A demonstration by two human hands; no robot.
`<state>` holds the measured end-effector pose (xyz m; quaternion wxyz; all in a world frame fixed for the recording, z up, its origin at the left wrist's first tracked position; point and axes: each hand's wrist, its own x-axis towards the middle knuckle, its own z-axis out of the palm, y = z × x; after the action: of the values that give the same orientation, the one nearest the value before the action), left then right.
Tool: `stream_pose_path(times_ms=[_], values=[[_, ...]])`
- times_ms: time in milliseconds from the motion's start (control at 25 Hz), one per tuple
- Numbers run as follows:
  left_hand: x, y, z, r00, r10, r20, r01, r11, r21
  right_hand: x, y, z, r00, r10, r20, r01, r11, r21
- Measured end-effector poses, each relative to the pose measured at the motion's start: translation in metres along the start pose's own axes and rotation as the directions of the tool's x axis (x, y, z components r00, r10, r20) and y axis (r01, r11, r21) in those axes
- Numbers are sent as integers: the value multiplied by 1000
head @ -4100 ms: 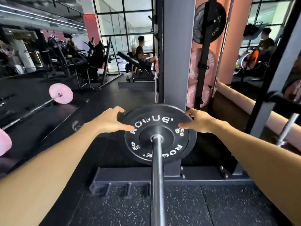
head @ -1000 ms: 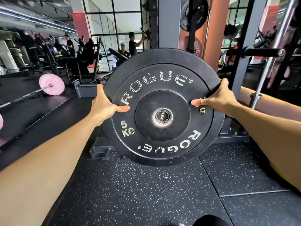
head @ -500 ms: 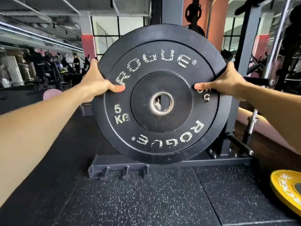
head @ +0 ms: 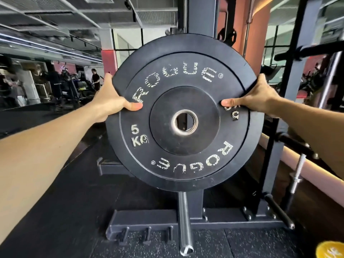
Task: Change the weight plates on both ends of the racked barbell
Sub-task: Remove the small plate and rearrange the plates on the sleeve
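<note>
Black rubber with worn white lettering, the weight plate [head: 184, 112] is held upright in the air in front of the grey rack post [head: 202, 17], its flat face turned toward the camera and its marking reading 5 KG. The left hand [head: 109, 98] grips the plate's left edge, thumb lying across the face and fingers wrapped out of sight behind the rim. The right hand [head: 255, 95] grips the right edge in the same way, thumb on the face near the inner disc. Through the plate's metal-ringed centre hole [head: 184, 121] a bit of the post shows. Below the plate, the bare steel end of the barbell [head: 185, 224] points toward the camera, apart from the plate and lower than its hole. The rack's base [head: 149, 222] rests on the speckled black floor mat [head: 242, 244], with short pegs along its front. A yellow plate [head: 330, 250] lies at the lower right corner, only partly in view. Blurred gym machines and a person stand far off at the left.
</note>
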<state>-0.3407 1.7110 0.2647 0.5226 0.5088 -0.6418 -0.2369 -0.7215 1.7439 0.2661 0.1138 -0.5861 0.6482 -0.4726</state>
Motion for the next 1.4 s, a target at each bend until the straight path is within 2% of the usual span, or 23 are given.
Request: stream_pose_path(times_ms=[320,640,840,1040,1400], values=[[113,178,-56,1000,9,-30,-8,999,33,124,-139,-100,999,-35,22,35,999,0],[152,244,-79,999,18,-51,-14,997,74,164,-188,-142,999,-42,4,42,999,21],[150,271,-49,999,40,-33,-37,996,75,163,-174,-181,1000,-24,-16,24,1000,-6],[142,307,20,999,42,-17,-41,998,52,174,-131,-245,999,-20,-29,19,999,-31],[66,400,266,999,28,-35,-29,999,-24,202,44,-453,999,-47,-8,46,995,-86]])
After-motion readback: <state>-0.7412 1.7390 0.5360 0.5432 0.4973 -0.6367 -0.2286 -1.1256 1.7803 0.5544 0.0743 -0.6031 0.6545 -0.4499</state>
